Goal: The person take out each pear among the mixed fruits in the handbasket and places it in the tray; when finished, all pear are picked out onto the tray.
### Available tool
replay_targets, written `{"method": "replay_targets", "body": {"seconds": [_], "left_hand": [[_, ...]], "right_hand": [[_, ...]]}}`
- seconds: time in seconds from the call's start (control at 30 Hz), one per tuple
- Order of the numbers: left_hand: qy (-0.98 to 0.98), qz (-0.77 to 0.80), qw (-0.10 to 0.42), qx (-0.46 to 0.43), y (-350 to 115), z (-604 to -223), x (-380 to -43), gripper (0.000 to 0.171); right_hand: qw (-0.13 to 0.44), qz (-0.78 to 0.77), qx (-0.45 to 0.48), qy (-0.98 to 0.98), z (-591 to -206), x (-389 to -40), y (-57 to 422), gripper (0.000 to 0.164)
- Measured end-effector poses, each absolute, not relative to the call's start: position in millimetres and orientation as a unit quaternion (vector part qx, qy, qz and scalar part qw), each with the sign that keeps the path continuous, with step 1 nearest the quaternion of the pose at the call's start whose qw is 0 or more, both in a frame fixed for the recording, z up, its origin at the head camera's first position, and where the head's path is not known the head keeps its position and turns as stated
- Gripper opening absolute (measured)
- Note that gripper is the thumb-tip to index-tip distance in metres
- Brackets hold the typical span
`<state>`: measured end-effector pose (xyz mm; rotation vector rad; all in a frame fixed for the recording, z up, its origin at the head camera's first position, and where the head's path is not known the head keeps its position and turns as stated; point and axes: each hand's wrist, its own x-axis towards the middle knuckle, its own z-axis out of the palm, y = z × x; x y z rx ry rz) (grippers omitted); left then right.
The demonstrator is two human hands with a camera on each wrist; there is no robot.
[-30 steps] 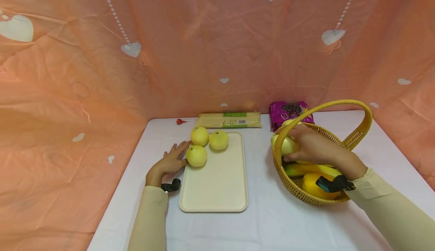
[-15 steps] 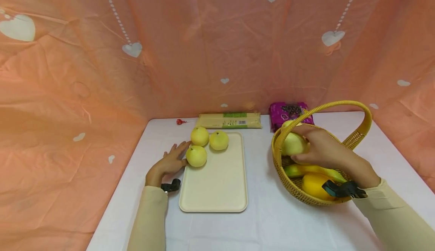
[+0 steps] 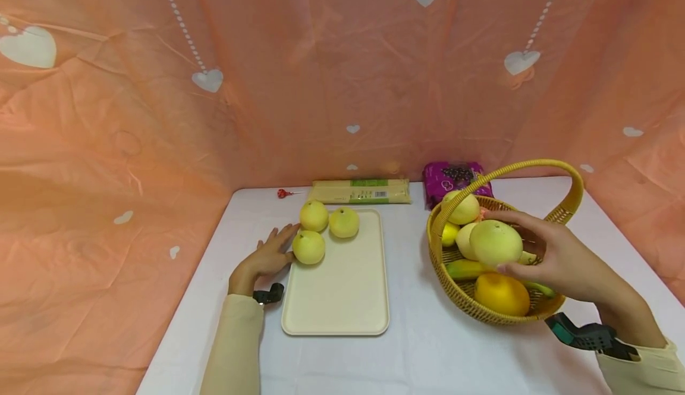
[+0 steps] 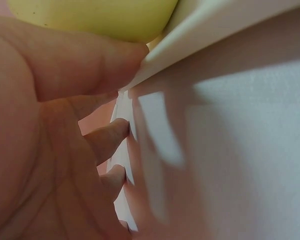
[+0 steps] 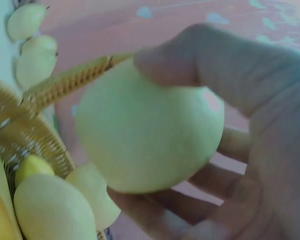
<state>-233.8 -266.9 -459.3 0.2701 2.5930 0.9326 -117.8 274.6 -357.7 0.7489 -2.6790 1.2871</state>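
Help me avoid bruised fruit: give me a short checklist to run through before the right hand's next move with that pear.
1. Pear held securely: ok; the right hand holds the pear between thumb and fingers.
2. Basket handle out of the way: not ok; the handle arches above the basket.
3. Tray has room: ok; three pears sit at the far left of the tray, its near part bare.
4. Left hand off the tray's bare part: ok; the left hand lies at its left edge.
5. Pear's palm side unbruised: cannot tell; the hand covers it.
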Motion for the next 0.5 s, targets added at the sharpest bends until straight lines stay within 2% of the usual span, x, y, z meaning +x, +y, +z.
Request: {"method": "replay_targets", "body": {"seconds": [0.23,0.5], "left_hand": [[0.920,0.333,0.185,0.096,-266.9,-458.6,-233.4,0.083],[0.924,0.322,0.181,0.097,-270.4,-468.7,-237.0,0.082]], "right_hand": [[0.007,0.495,0.287,-0.820,-348.5,-106.9,258.4,0.083],[-0.006,0.503,0.312,-0.806,-352.2,-117.6,214.7,0.079]]}}
